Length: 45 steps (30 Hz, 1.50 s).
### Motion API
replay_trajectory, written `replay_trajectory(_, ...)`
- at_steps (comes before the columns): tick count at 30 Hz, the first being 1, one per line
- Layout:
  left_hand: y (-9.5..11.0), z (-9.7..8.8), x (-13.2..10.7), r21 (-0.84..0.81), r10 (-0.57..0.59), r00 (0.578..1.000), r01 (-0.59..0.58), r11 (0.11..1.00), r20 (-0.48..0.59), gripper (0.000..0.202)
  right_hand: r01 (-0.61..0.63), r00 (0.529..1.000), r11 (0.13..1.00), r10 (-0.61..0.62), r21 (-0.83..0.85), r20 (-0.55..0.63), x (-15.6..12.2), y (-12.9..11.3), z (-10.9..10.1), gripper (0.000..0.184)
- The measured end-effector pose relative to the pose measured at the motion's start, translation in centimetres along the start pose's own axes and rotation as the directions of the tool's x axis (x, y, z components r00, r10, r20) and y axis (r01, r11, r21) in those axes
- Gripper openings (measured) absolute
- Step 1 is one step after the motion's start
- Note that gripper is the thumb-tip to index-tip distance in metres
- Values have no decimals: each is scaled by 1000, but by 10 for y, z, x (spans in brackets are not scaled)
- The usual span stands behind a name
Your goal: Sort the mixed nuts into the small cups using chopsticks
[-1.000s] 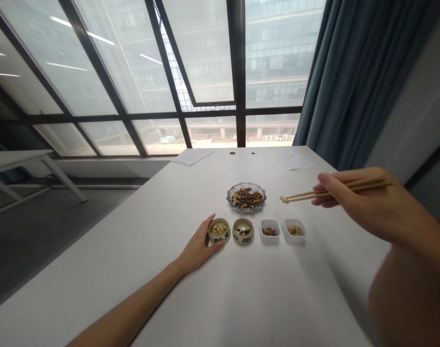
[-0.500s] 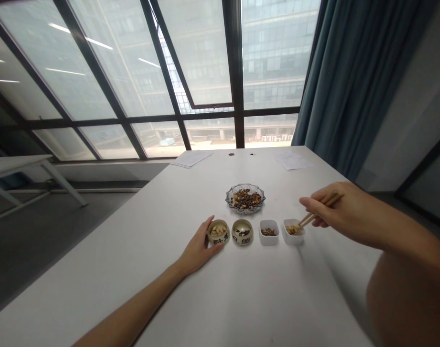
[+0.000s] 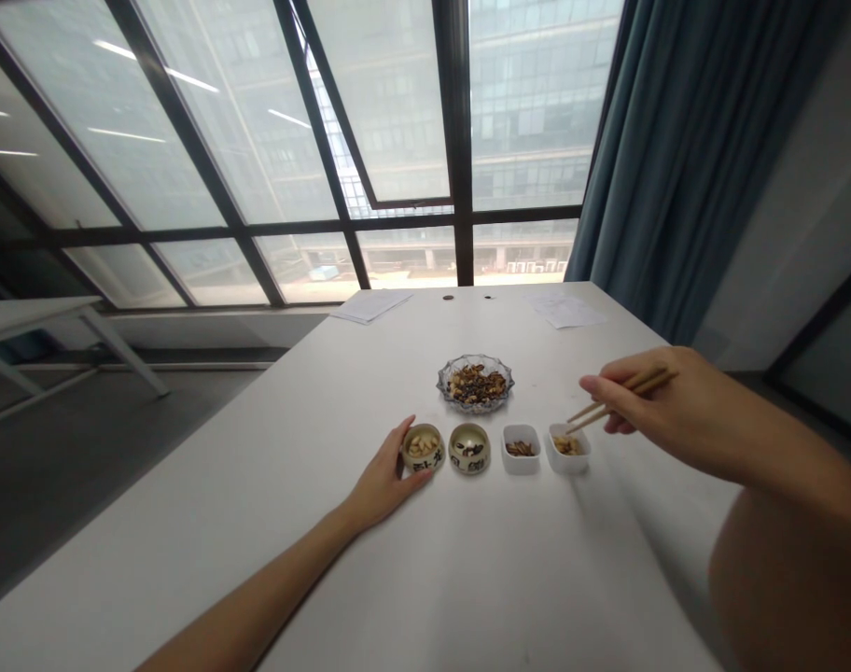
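- Right hand (image 3: 656, 401) clamps wooden chopsticks (image 3: 592, 418), tips apart, at the rightmost white cup (image 3: 569, 464).
- Left hand (image 3: 383, 478) curls around the leftmost bowl (image 3: 424, 464) (pale pieces (image 3: 424, 447) inside).
- Glass dish (image 3: 476, 409) of mixed bits (image 3: 478, 384) stands beyond.

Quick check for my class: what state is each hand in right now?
Left hand: curled around the leftmost round bowl, holding its side.
Right hand: closed, holding a pair of chopsticks, tips apart.

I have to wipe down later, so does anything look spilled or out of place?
Nothing major stands out: the bowls and tubs stand upright in a row, the dish behind them. One faint speck right of the dish looks stray, too small to identify.
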<state>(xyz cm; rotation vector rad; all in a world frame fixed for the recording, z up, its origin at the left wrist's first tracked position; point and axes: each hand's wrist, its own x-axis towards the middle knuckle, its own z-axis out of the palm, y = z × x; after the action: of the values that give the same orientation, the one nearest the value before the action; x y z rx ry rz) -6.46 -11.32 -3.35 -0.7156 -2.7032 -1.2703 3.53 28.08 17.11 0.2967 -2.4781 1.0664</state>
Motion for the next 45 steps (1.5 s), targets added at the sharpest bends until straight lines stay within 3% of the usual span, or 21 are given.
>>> replay_trajectory(3, -1, 1, 0, -8, 1, 1000, -1, 1000, -2, 88, -19, 997, 1000, 18, 15, 70, 4, -14, -1, 39)
replay_trajectory(8, -2, 1, 1, -13, 2, 1000, -2, 1000, 0, 89, 3, 1000, 1000, -3, 8, -14, 11, -26, 1, 42)
replay_trajectory(21, 2, -1, 0, 9, -14, 1000, 14, 1000, 2, 88, -15, 1000, 999, 13, 46, 28, 24, -24, 18, 47)
replay_trajectory(27, 1, 0, 1, -10, -13, 1000, 13, 1000, 11, 89, -53, 998, 987, 49, 154, 30, 48, 4, 39, 42)
replay_trajectory(34, -1, 1, 0, 0, 0, 1000, 0, 1000, -2, 87, -173, 985, 970, 175, 173, 8, 80, 48, 73, 38)
replay_trajectory(39, -4, 2, 0, 4, 12, 1000, -12, 1000, 1, 88, -97, 994, 960, 104, 261, -14, 93, 79, 99, 40)
replay_trajectory(45, -2, 2, 1, 14, 6, 1000, -6, 1000, -6, 88, -103, 994, 950, 110, 296, -9, 99, 104, 125, 40)
